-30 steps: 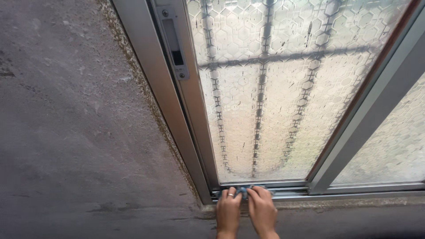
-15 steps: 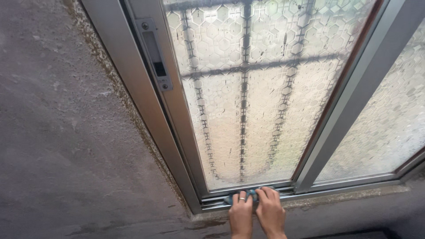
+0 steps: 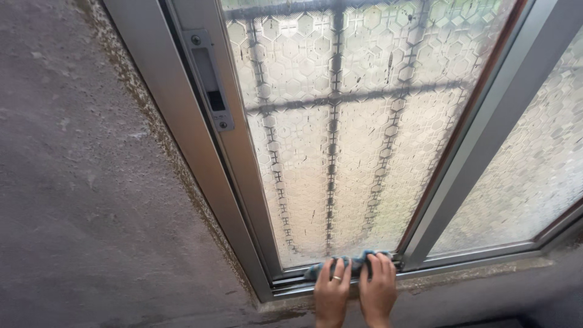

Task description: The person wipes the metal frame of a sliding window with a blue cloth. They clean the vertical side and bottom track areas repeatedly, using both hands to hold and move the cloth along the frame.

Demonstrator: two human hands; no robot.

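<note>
Wall: rough grey plaster [image 3: 79,200], stained along the metal window frame [image 3: 182,140].
Glass: frosted pane [image 3: 346,140], hexagon pattern.
Cloth: blue cloth [image 3: 349,263], crumpled on the bottom track [image 3: 461,262].
Grip: left hand [image 3: 332,293] and right hand [image 3: 378,289] side by side, fingers flat, pressing the cloth.

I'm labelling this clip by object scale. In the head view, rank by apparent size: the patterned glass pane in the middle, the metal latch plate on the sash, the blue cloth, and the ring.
1. patterned glass pane
2. metal latch plate
3. blue cloth, though both hands cover part of it, so this rank against the latch is unsure
4. ring on the left hand
</note>
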